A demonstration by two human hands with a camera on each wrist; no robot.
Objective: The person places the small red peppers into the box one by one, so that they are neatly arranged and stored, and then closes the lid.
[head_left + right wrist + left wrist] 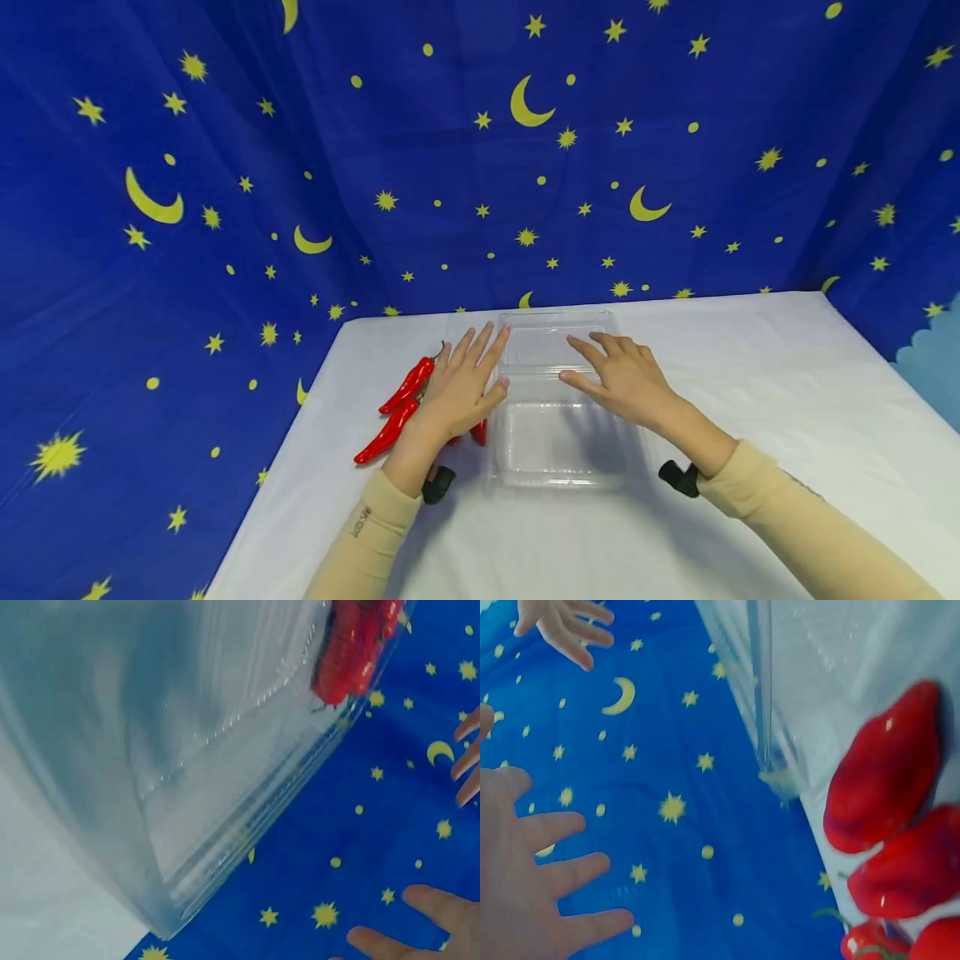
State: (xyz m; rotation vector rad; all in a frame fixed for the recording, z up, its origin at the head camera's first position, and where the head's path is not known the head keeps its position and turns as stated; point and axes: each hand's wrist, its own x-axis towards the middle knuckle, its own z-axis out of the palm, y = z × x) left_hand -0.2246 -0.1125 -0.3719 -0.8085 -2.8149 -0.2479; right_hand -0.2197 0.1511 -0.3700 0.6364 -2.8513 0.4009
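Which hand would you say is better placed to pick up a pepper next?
Probably the left hand: it is nearer the red peppers, while the right hand is across the clear container from them.

1. The person's left hand [457, 392] is raised at the left edge of the clear plastic container [555, 482], back of the hand facing up.
2. Its fingers are straight and spread toward the container's far end; the thumb angles out over the left edge.
3. The right hand [626, 379] hovers above the container's right side, fingers extended leftward across it, the thumb apart from them.
4. Both forearms, in beige sleeves [810, 517], reach in from the container's near side, one from each corner, wrists bare.
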